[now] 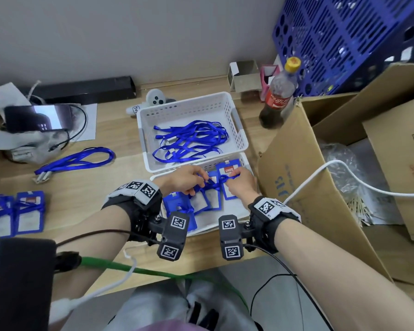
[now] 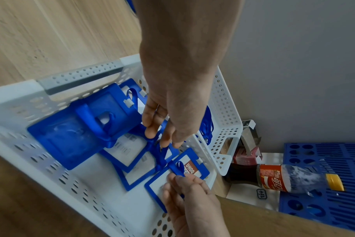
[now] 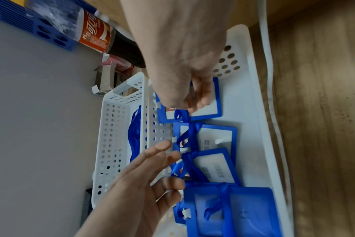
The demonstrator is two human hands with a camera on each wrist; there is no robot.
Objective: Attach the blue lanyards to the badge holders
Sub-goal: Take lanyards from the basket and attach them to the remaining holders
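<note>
In the head view both hands work over the near white basket [image 1: 232,212] of blue badge holders. My right hand [image 1: 232,179] pinches a blue lanyard [image 1: 214,185] where it loops onto the rightmost badge holder [image 1: 230,169], the one with a red label. My left hand [image 1: 201,180] pinches the same lanyard a little to the left. The left wrist view has the left hand [image 2: 162,141] gripping the lanyard [image 2: 162,154] above the badge holder [image 2: 195,168]. In the right wrist view the right hand [image 3: 191,107] curls over the badge holder [image 3: 215,109]. Other badge holders [image 1: 206,199] lie alongside.
A far white basket [image 1: 184,101] holds loose blue lanyards [image 1: 189,142]. One lanyard [image 1: 77,161] and two wrapped badge holders [image 1: 17,213] lie on the table at left. A cola bottle [image 1: 277,96], an open cardboard box [image 1: 308,187] and a white cable [image 1: 344,177] crowd the right.
</note>
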